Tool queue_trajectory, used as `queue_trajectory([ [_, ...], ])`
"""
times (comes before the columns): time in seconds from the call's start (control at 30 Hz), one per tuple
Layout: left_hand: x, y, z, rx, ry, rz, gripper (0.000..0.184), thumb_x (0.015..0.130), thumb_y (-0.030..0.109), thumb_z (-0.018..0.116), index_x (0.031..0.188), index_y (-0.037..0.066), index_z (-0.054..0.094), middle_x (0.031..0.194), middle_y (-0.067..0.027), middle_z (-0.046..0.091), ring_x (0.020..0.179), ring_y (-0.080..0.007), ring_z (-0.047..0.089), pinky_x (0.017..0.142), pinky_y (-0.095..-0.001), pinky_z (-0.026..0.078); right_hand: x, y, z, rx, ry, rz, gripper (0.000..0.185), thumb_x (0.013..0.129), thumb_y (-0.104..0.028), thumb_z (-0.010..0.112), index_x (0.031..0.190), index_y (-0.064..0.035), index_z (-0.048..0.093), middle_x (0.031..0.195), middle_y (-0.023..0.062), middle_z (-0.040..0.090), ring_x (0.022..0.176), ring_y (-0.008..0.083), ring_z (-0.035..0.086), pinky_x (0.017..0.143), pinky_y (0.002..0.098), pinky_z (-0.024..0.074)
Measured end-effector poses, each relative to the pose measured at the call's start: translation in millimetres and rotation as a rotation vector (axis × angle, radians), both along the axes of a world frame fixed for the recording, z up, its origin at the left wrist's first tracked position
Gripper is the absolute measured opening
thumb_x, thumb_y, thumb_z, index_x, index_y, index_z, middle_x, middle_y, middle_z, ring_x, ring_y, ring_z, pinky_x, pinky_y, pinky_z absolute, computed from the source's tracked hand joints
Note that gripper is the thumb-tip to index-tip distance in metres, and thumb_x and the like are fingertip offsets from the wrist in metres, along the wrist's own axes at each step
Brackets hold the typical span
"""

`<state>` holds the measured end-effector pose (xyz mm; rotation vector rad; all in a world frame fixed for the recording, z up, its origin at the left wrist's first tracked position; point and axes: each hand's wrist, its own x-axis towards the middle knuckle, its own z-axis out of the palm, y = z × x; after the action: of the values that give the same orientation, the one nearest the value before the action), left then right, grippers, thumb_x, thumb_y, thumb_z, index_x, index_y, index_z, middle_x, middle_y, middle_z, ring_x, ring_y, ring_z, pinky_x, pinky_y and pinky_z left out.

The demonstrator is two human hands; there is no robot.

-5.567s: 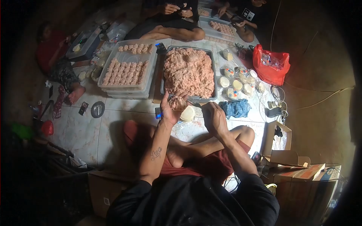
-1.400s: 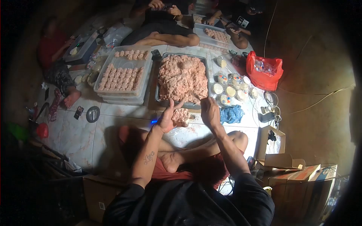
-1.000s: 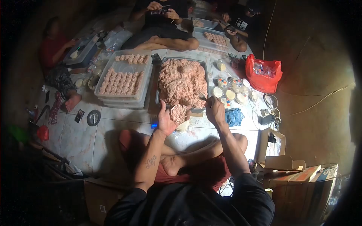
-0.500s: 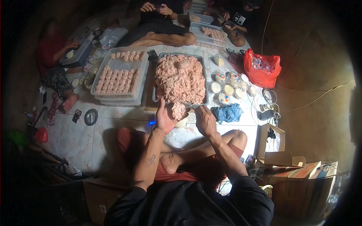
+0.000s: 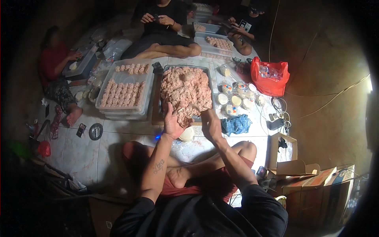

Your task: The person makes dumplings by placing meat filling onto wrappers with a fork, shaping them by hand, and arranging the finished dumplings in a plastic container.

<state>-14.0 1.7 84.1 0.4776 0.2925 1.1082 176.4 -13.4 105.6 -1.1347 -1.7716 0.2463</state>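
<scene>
My left hand, thumb up and fingers curled, holds a portion of pink minced meat at the near edge of the meat tub; any dumpling wrapper under it is hidden. Closed in a fist, my right hand grips a thin utensil whose tip reaches toward that portion; its exact kind is unclear. Just beyond both hands, a deep tray is heaped with minced meat. Below my left hand a stack of round pale wrappers rests on the tiled floor.
Left of the meat stands a stacked clear tub with rows of dumplings. To the right are packs of wrappers, a blue cloth, a red bag and a cardboard box. Other people sit at the far side and left.
Both hands have moved slightly, with the meat portion now tilted and darker in shadow against the tray's edge. The wrapper stack shows more fully. The camera view has shifted a little.
</scene>
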Motion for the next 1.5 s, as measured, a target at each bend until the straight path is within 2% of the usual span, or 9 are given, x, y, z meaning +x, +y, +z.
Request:
queue_trajectory([
  [0.4,-2.3,-22.2,21.9,0.015,0.075,0.041,0.102,0.089,0.083,0.03,0.159,0.01,0.016,0.135,-0.0346,0.053,0.077,-0.0233,0.067,0.066,-0.0306,0.055,60.5,91.8,-57.3,-0.199,-0.462,-0.203,0.012,0.09,-0.015,0.053,0.091,-0.0062,0.06,0.082,0.0219,0.063,0.076,0.0437,0.064,0.066,0.0527,0.0519],
  [0.5,-18.0,-19.6,0.2,0.063,-0.052,-0.058,0.103,0.09,0.08,0.034,0.159,0.007,0.011,0.137,-0.0255,0.055,0.109,-0.0355,0.066,0.066,-0.0336,0.057,46.5,70.0,-34.6,-0.101,-0.477,-0.26,0.011,0.091,-0.01,0.055,0.085,-0.0041,0.061,0.078,0.0208,0.063,0.073,0.0414,0.063,0.062,0.0512,0.0482],
  [0.63,-13.2,-17.0,-2.6,0.023,-0.103,-0.071,0.104,0.09,0.081,0.032,0.158,0.003,0.013,0.13,-0.0243,0.059,0.104,-0.0367,0.068,0.065,-0.0331,0.057,22.1,49.0,-43.3,-0.111,0.12,-0.011,0.005,0.089,0.0,0.055,0.088,-0.0004,0.061,0.083,0.0244,0.061,0.079,0.0464,0.061,0.068,0.0484,0.048],
  [0.8,3.7,-15.2,-0.9,0.014,0.054,-0.135,0.104,0.088,0.082,0.032,0.158,0.007,0.016,0.105,-0.0269,0.068,0.087,-0.0312,0.071,0.066,-0.0331,0.059,7.3,15.8,-32.8,-0.073,-0.343,0.033,0.018,0.084,0.0,0.056,0.102,-0.003,0.054,0.097,0.0193,0.057,0.086,0.0424,0.061,0.073,0.0513,0.0508],
  [0.9,-5.9,-21.2,-9.2,0.071,0.013,-0.271,0.102,0.089,0.081,0.032,0.153,0.002,0.028,0.114,-0.0275,0.066,0.093,-0.0325,0.072,0.059,-0.0333,0.059,26.0,38.7,-28.2,-0.279,-0.436,-0.096,0.009,0.089,-0.009,0.053,0.095,-0.0041,0.057,0.092,0.0199,0.061,0.08,0.0436,0.064,0.067,0.0521,0.0523],
  [1.1,-20.9,-26.2,-35.3,-0.294,-0.243,-0.176,0.097,0.095,0.071,0.037,0.138,-0.016,0.035,0.143,-0.0368,0.043,0.13,-0.0438,0.051,0.107,-0.0508,0.046,70.4,77.3,-42.5,-0.287,-0.572,-0.074,0.016,0.089,-0.021,0.059,0.098,-0.0073,0.062,0.089,0.0203,0.065,0.081,0.0418,0.066,0.067,0.0499,0.0537],
  [1.23,-33.5,-38.9,-29.1,-0.384,-0.392,-0.151,0.098,0.094,0.071,0.04,0.14,-0.016,0.036,0.144,-0.0344,0.043,0.132,-0.0461,0.047,0.109,-0.0644,0.036,39.4,43.0,31.6,-0.323,-0.539,-0.126,0.019,0.086,-0.007,0.057,0.1,-0.0066,0.07,0.092,0.0198,0.066,0.081,0.0406,0.066,0.07,0.0482,0.0531],
  [1.3,-33.4,-38.8,-32.4,-0.313,-0.356,-0.225,0.1,0.092,0.073,0.041,0.143,-0.014,0.036,0.145,-0.0348,0.042,0.135,-0.0474,0.043,0.106,-0.0757,0.028,25.5,17.3,63.6,-0.203,-0.36,0.339,0.023,0.087,-0.003,0.055,0.105,-0.004,0.069,0.095,0.0197,0.065,0.085,0.0403,0.065,0.073,0.046,0.0528],
  [1.5,-26.4,-39.7,-12.3,-0.221,-0.269,-0.24,0.101,0.091,0.077,0.039,0.145,-0.008,0.038,0.146,-0.0297,0.045,0.134,-0.0446,0.047,0.109,-0.063,0.038,25.9,-8.2,53.4,-0.19,-0.565,0.508,0.026,0.087,-0.003,0.056,0.109,-0.0039,0.069,0.099,0.0177,0.065,0.084,0.0375,0.066,0.071,0.0438,0.056],
])
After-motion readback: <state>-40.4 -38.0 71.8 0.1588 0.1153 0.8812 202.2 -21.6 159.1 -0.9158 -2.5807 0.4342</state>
